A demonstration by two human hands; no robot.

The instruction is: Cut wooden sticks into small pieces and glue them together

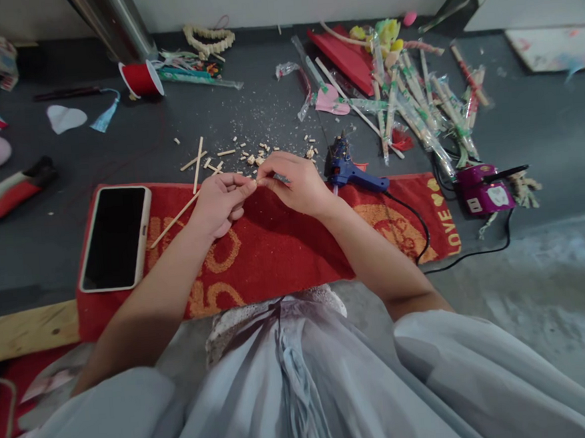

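Observation:
Over the far edge of a red towel (289, 252), my left hand (224, 202) and my right hand (294, 182) meet at the fingertips. Both are closed in a pinch around something tiny and pale, mostly hidden by the fingers. Just beyond them lie several small cut wooden pieces (253, 160). Thin wooden sticks (198, 164) rest left of these, and one longer stick (175, 220) slants across the towel beside my left wrist. Right of my right hand, a blue hot glue gun (354, 174) lies with its nozzle pointing away from me.
A phone (116, 238) lies on the towel's left end. Several plastic-wrapped sticks (414, 97) are heaped at back right, near a purple power socket (485, 189) with a black cord. A red thread spool (142, 79) stands at back left; pliers (13, 192) lie far left.

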